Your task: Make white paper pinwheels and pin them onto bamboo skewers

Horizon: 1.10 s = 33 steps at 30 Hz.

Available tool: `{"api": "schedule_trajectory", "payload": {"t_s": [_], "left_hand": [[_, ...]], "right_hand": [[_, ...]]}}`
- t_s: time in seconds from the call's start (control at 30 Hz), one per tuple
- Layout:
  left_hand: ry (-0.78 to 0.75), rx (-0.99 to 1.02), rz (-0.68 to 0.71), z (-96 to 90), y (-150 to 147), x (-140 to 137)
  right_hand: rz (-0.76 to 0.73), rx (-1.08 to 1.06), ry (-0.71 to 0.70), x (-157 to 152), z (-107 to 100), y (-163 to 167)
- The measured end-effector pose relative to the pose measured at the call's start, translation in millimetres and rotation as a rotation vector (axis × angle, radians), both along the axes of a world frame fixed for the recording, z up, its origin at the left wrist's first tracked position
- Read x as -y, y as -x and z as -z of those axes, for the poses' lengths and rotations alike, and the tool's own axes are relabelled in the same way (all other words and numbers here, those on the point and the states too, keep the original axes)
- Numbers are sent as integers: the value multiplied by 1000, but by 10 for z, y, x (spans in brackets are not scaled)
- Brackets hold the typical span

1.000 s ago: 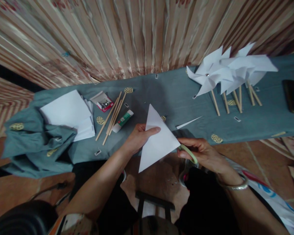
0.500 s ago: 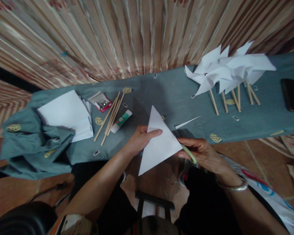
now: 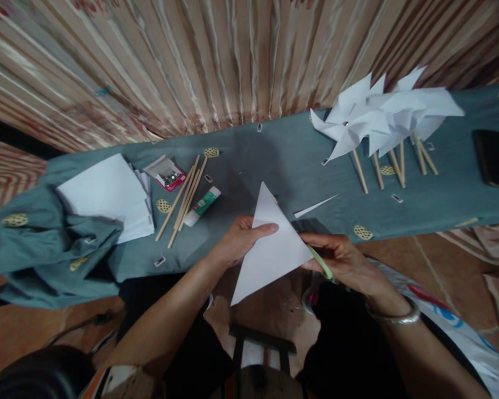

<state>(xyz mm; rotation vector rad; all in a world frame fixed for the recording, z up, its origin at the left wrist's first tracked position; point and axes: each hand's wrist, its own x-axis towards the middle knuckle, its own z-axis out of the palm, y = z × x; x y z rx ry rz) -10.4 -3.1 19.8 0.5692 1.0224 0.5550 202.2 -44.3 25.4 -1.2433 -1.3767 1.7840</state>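
A white sheet of paper (image 3: 270, 252), folded to a triangle, is held over the table's front edge. My left hand (image 3: 243, 238) is closed on its left side, thumb on top and fingers hidden beneath. At the paper's right corner, my right hand (image 3: 341, 257) grips scissors (image 3: 322, 263). Only their pale green handle shows, and the paper hides the blades. A thin white paper sliver (image 3: 316, 205) lies on the cloth just beyond my right hand.
Left on the cloth-covered table (image 3: 249, 160) are a paper stack (image 3: 103, 191), an opened box of metal pins (image 3: 168, 174), several wooden sticks (image 3: 187, 199) and a glue stick (image 3: 203, 205). Several paper pinwheels (image 3: 382, 119) lie at the right, beside a black phone (image 3: 495, 158). A curtain hangs behind.
The folded paper has turned slightly, its lower point moving down and left. Both hands keep their holds. The table and its things appear shifted a little left in view.
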Motion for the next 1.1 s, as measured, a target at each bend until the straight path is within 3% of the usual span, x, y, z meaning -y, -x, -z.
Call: {"api": "schedule_trajectory", "payload": {"t_s": [0.5,1.1], "left_hand": [[16,-7,20,14,-27,32],[47,-3,56,43,-70,65]], "right_hand": [[48,0,53,7,-40,29],[77,124,-1,-16,-34,-9]]}}
